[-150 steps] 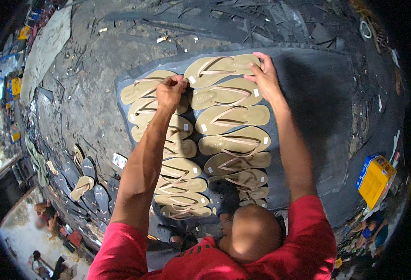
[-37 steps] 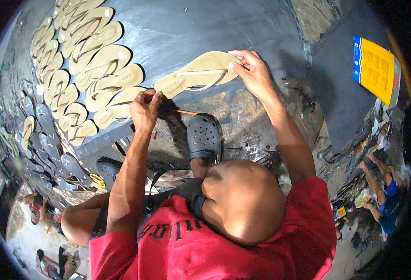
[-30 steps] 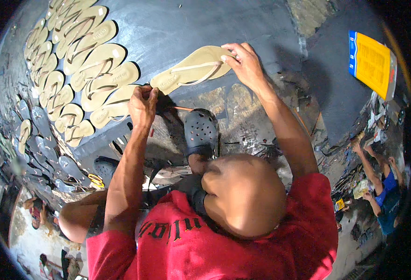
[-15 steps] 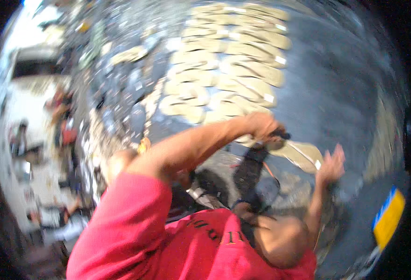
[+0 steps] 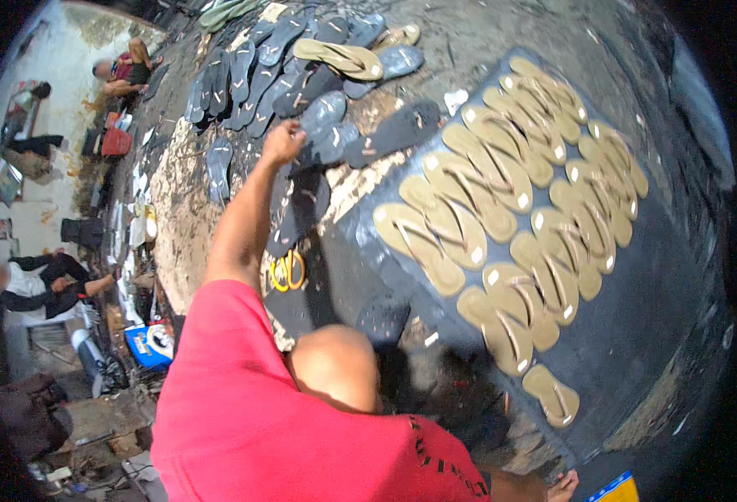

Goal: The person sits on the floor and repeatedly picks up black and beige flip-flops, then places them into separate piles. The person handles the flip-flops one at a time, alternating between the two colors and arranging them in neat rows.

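Note:
My left hand (image 5: pixel 283 142) reaches out to a loose pile of dark flip-flop soles (image 5: pixel 255 75), its fingers curled beside a grey-blue sole (image 5: pixel 328 144). Whether it grips that sole is hidden. A black sole (image 5: pixel 304 209) lies just below the wrist. At the lower edge my right hand (image 5: pixel 562 485) shows only in part, fingers somewhat apart, with nothing visible in it. Tan flip-flops (image 5: pixel 431 243) with white tags lie in two slanting rows on a dark sheet (image 5: pixel 636 335). One tan flip-flop (image 5: pixel 552 395) lies at the near end, closest to my right hand.
Another tan flip-flop (image 5: pixel 339 58) lies on the pile. Yellow rings (image 5: pixel 287 271) sit on the ground below my left forearm. A blue box (image 5: pixel 149 343) stands at left, near a seated person (image 5: pixel 59 280). A yellow and blue object (image 5: pixel 618 488) is at the lower right edge.
The view has turned. My left hand has gone from the near end of the tan rows left to the dark soles. My right hand has drawn back from a tan flip-flop to the lower edge.

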Available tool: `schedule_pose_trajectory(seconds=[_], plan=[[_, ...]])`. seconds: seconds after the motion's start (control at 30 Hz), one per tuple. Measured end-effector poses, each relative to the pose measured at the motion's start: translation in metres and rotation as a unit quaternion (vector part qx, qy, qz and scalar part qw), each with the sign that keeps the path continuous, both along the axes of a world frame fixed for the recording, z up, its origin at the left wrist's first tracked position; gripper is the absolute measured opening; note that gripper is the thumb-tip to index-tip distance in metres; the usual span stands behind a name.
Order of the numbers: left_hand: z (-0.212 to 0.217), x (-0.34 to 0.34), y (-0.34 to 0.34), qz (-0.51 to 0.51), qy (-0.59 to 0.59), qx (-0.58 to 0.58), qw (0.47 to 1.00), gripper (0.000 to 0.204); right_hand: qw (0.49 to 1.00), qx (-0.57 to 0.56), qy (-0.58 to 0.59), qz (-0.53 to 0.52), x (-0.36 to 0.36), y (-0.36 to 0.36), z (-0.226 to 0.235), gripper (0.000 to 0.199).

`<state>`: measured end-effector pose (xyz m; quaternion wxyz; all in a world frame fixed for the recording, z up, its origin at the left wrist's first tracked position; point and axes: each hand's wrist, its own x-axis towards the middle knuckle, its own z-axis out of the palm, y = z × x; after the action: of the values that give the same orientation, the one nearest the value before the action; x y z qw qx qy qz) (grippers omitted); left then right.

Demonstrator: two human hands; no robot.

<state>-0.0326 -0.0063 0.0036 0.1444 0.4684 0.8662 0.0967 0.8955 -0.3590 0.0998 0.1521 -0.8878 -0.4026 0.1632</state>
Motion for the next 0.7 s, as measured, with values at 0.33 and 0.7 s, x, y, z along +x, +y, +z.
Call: schedule_pose_trajectory(seconds=[0.33, 0.7], plan=[[-0.041, -0.082, 0.052, 0.085, 0.086, 0.036, 0.992, 0.054, 0.817, -0.073, -0.528, 0.221, -0.089, 0.161, 0.128, 0.061], [-0.111, -0.2, 0.023, 0.489, -0.062, 0.164, 0.854, 0.085, 0.912, 0.034, -0.319, 0.256, -0.149, 0.262, 0.176, 0.044]])
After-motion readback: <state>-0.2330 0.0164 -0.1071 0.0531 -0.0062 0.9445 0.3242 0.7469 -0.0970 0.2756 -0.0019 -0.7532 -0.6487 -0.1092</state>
